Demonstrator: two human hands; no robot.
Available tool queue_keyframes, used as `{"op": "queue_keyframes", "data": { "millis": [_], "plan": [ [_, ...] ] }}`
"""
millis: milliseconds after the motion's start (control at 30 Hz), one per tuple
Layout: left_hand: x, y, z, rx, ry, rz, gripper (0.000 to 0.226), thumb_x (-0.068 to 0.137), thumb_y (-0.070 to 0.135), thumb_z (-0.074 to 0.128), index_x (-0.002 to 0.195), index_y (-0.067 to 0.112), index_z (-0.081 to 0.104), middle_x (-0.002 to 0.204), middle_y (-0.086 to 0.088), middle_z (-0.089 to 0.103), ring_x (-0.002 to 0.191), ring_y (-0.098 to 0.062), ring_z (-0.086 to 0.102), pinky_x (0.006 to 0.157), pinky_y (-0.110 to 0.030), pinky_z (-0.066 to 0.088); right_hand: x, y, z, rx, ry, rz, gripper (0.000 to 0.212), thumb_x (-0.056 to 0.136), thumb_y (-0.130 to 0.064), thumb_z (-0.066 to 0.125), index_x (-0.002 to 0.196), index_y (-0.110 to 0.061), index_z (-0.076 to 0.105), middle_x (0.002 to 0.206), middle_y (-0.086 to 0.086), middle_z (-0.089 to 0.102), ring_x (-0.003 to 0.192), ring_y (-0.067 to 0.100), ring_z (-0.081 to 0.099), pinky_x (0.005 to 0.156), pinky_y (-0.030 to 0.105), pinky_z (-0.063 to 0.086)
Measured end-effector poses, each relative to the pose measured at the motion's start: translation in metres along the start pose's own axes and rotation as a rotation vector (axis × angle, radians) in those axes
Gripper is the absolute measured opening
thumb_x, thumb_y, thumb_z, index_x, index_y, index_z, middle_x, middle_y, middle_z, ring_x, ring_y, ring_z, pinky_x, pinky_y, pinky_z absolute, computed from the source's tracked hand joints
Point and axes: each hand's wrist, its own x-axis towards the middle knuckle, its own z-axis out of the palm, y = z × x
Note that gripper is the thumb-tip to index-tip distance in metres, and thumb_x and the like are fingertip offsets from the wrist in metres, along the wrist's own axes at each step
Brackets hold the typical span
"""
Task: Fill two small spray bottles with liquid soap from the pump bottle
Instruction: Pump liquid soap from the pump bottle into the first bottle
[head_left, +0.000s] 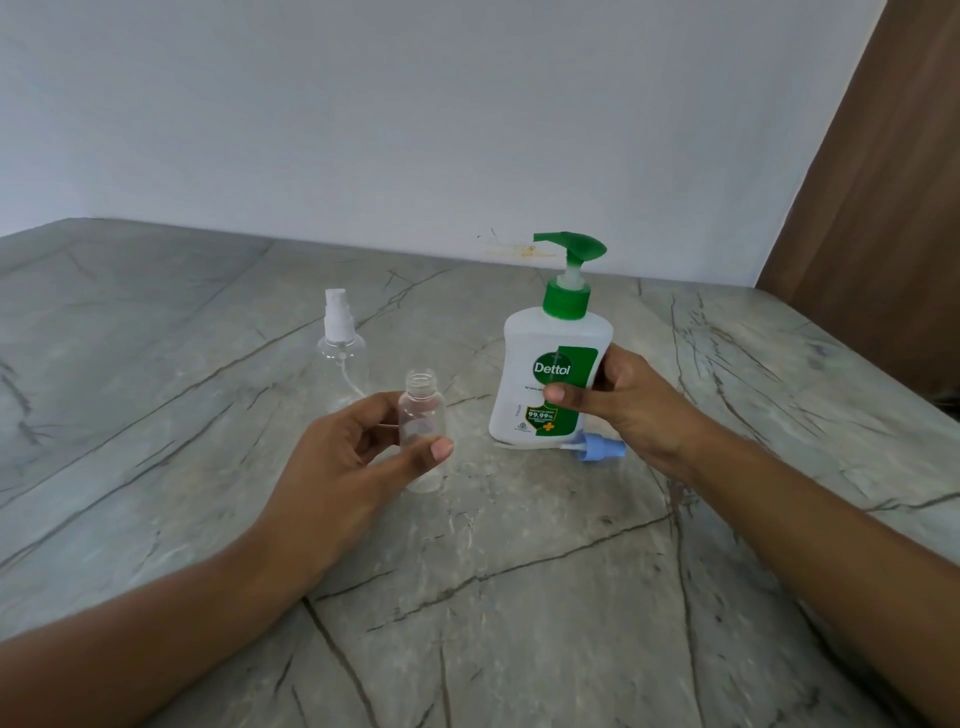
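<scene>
My left hand (348, 457) grips a small clear spray bottle (422, 415) with its top off and its threaded neck bare, upright and empty. My right hand (628, 402) grips the white pump bottle (545, 353) of liquid soap with a green pump head, tilted slightly, its spout pointing left. A light blue spray cap (597, 448) lies on the table right under the pump bottle's base, partly hidden by my right hand. A second clear spray bottle (343, 353) with a white spray top screwed on stands behind my left hand; it looks empty.
Everything sits on a grey marble table (519, 571) with dark veins. A pale wall runs along the far edge, and a brown wooden panel (883, 208) stands at the right.
</scene>
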Motion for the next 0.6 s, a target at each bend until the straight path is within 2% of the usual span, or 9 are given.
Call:
{"op": "queue_keyframes", "data": {
  "millis": [133, 333, 400, 533, 600],
  "plan": [
    [-0.001, 0.002, 0.001, 0.003, -0.004, 0.008, 0.04, 0.065, 0.038, 0.07, 0.104, 0.032, 0.065, 0.094, 0.021, 0.07, 0.092, 0.003, 0.064, 0.072, -0.004, 0.043, -0.008, 0.002, 0.004, 0.035, 0.009, -0.009, 0.042, 0.068, -0.02, 0.069, 0.108, -0.022, 0.06, 0.099, -0.011, 0.072, 0.094, 0.008, 0.068, 0.071, 0.017, 0.053],
    [-0.001, 0.002, 0.001, 0.006, -0.001, 0.016, 0.044, 0.062, 0.043, 0.07, 0.105, 0.032, 0.065, 0.095, 0.019, 0.07, 0.094, 0.001, 0.064, 0.078, -0.007, 0.045, -0.014, 0.003, 0.007, 0.053, 0.058, -0.021, 0.04, 0.067, -0.019, 0.07, 0.105, -0.021, 0.061, 0.097, -0.011, 0.073, 0.092, 0.009, 0.069, 0.07, 0.018, 0.053],
    [-0.001, 0.003, 0.001, 0.025, 0.011, 0.024, 0.046, 0.062, 0.044, 0.069, 0.107, 0.032, 0.065, 0.096, 0.02, 0.07, 0.095, 0.003, 0.063, 0.079, -0.005, 0.044, -0.015, 0.001, 0.006, 0.025, 0.06, -0.009, 0.046, 0.064, -0.023, 0.072, 0.108, -0.023, 0.06, 0.1, -0.01, 0.072, 0.096, 0.008, 0.068, 0.076, 0.021, 0.054],
    [0.001, 0.01, -0.001, 0.048, 0.042, 0.053, 0.046, 0.062, 0.044, 0.068, 0.107, 0.034, 0.064, 0.094, 0.025, 0.068, 0.092, 0.005, 0.063, 0.075, -0.001, 0.041, -0.017, -0.014, -0.005, -0.079, 0.031, 0.014, 0.078, 0.056, -0.041, 0.084, 0.125, -0.029, 0.05, 0.115, -0.01, 0.066, 0.111, 0.007, 0.059, 0.094, 0.03, 0.048],
    [0.005, 0.016, -0.002, 0.078, 0.058, 0.083, 0.049, 0.061, 0.046, 0.068, 0.108, 0.031, 0.065, 0.091, 0.022, 0.069, 0.088, 0.003, 0.064, 0.073, -0.003, 0.043, -0.02, -0.026, -0.008, -0.135, 0.137, -0.057, 0.077, 0.06, -0.05, 0.079, 0.128, -0.031, 0.048, 0.12, -0.011, 0.062, 0.114, 0.005, 0.056, 0.098, 0.033, 0.046]
  ]
}}
